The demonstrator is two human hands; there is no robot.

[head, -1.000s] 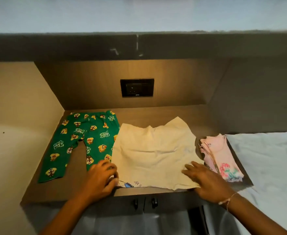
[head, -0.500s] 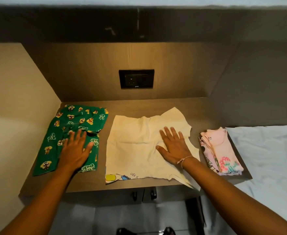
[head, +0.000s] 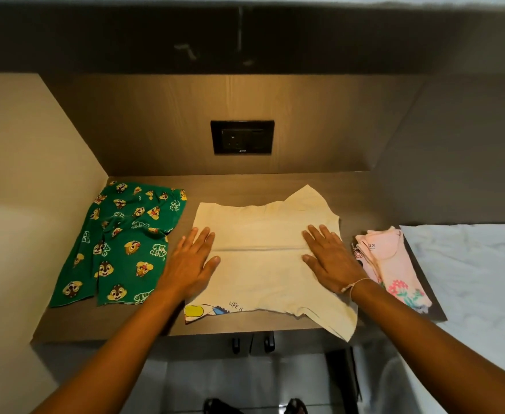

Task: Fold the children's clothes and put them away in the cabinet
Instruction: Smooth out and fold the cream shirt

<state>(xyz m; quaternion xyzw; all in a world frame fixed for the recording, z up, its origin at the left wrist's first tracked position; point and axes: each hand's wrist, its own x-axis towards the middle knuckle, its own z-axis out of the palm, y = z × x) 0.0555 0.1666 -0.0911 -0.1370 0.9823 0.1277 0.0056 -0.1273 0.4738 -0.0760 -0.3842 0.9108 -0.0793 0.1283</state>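
A cream T-shirt [head: 263,234] lies flat in the middle of the wooden counter [head: 245,182], printed side down, its lower corner hanging over the front edge. My left hand [head: 193,264] presses flat on its left edge, fingers spread. My right hand [head: 329,258] presses flat on its right side. Green cartoon-print pants [head: 125,243] lie loosely folded to the left. To the right sits a folded pink garment [head: 391,261] with a flower print.
A black wall socket [head: 242,137] sits in the back panel of the alcove. Cabinet door handles [head: 252,342] show under the counter's front edge. White bedding [head: 469,264] borders the counter on the right. Side walls close in the counter left and right.
My left hand left the green pants and moved right onto the T-shirt's left edge. My right hand slid right across the shirt. The pants now lie folded shorter.
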